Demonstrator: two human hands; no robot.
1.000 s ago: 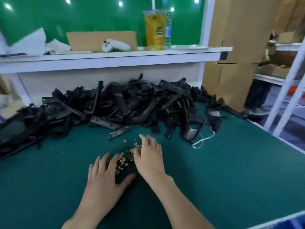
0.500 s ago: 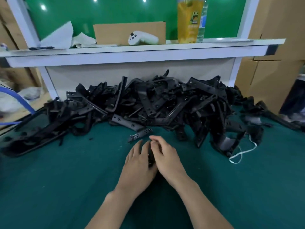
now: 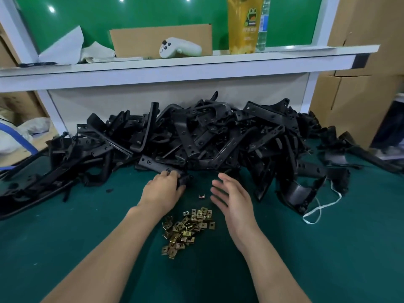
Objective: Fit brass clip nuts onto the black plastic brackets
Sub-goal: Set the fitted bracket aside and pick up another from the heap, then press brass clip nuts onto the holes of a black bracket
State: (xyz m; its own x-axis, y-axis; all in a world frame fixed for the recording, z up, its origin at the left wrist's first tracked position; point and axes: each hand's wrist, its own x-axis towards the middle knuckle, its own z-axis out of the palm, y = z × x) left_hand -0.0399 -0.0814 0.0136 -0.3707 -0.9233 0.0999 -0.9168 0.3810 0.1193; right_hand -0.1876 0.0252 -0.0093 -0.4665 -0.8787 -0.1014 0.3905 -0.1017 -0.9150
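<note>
We see black brackets (image 3: 196,136) on dk-green felt (image 3: 65,248), brass-gold clip nuts (image 3: 188,228); white shelf (image 3: 175,71) w/ yellow frog-print cup (image 3: 242,25), white controller (image 3: 179,48), brown cardboard (image 3: 142,38).

Dark green felt tabletop (image 3: 65,248), white shelf (image 3: 175,68) above, green wall panel (image 3: 131,14) reflecting lights, cardboard boxes (image 3: 360,95) right

Brass clip nuts (image 3: 188,229) heaped before piled black brackets (image 3: 196,136).

Brackets (image 3: 218,132) lie piled along the back of the bench (image 3: 87,237), under a shelf (image 3: 175,66). Clip nuts (image 3: 188,228) lie heaped nearer, between the forearms. One nut (image 3: 201,196) lies just behind the heap, between the left hand (image 3: 162,191), which grips a bracket (image 3: 183,179) at the pile's front, and the right hand (image 3: 231,197). On the shelf, a controller (image 3: 179,48) lies left of a cup (image 3: 243,25).
</note>
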